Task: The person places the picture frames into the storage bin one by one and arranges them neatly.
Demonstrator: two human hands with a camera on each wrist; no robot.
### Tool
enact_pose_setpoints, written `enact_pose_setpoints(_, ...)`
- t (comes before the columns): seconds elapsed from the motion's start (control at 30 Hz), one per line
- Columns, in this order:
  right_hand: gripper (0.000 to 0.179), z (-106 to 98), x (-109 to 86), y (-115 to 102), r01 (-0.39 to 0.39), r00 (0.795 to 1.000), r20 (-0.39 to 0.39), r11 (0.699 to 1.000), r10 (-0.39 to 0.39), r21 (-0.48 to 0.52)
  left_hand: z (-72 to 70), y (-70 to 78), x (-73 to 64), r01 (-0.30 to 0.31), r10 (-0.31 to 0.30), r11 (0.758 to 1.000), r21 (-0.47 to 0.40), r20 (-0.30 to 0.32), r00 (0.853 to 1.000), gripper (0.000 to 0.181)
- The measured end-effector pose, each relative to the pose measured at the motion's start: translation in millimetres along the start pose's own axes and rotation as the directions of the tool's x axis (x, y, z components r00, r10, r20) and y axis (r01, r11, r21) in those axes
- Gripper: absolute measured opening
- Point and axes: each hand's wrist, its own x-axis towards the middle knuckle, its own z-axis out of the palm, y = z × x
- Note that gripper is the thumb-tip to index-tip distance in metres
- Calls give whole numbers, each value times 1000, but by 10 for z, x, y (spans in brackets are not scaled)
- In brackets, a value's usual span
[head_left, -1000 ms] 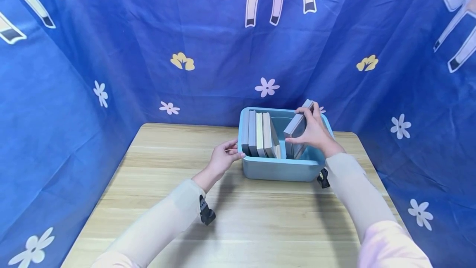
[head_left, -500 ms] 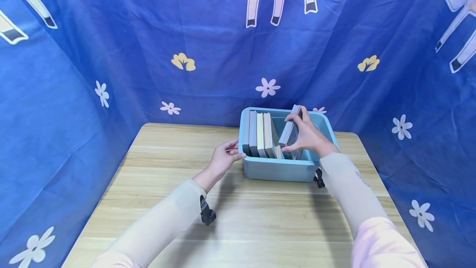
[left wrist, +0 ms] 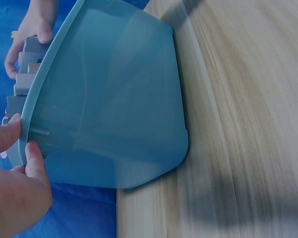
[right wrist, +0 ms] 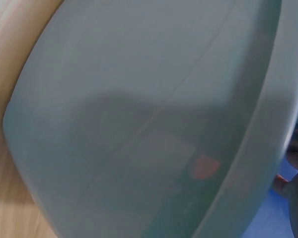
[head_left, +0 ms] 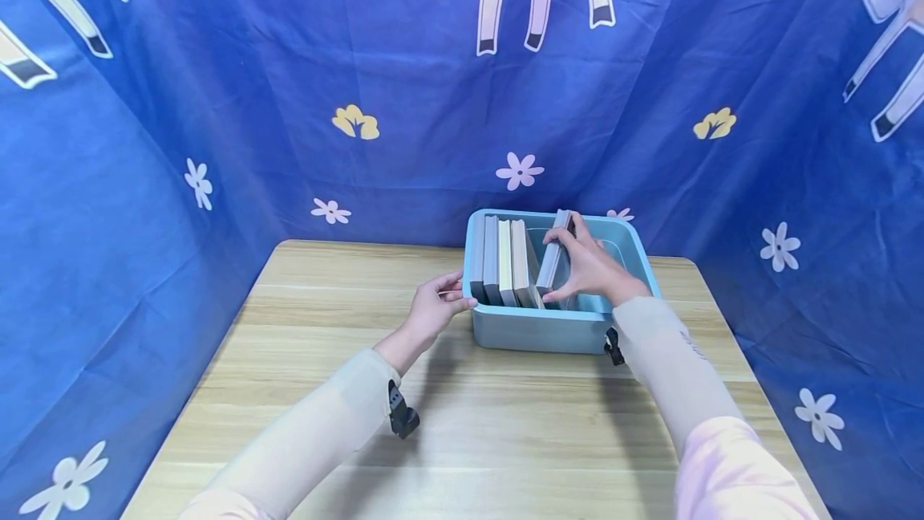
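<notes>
A light blue plastic bin [head_left: 545,333] stands at the back of the table, with several books [head_left: 504,263] upright along its left side. My left hand [head_left: 431,307] pinches the bin's rim at the left; in the left wrist view its thumb and finger lie on either side of that rim [left wrist: 33,104]. Inside the bin, my right hand [head_left: 596,270] grips a grey book [head_left: 555,251] from above, thumb at the near end and fingers at the far end. The held book leans slightly, and its lower part is hidden. The bin's wall [right wrist: 139,74] fills most of the right wrist view.
The wooden table [head_left: 462,432] extends in front of the bin. A blue curtain [head_left: 433,159] with flowers and animal figures hangs behind and along both sides. The bin's right part [head_left: 622,243] shows bare inner wall. Black wrist cameras [head_left: 401,412] hang beneath the sleeves.
My right hand has moved left and lower with the grey book, bringing it closer to the row of books. The left hand has stayed on the rim.
</notes>
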Motion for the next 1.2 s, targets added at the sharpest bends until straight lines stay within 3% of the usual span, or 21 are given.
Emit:
enact_pose_setpoints(0.53,89,62,67,-54,33,994,106,999,-29,-31,-10,-9,15,-4,4,1000,-4,4,1000,59)
enact_pose_setpoints(1.2,90,97,151,-52,67,981,184,996,-57,-50,-7,-5,-2,3,-3,1000,-7,-6,1000,61)
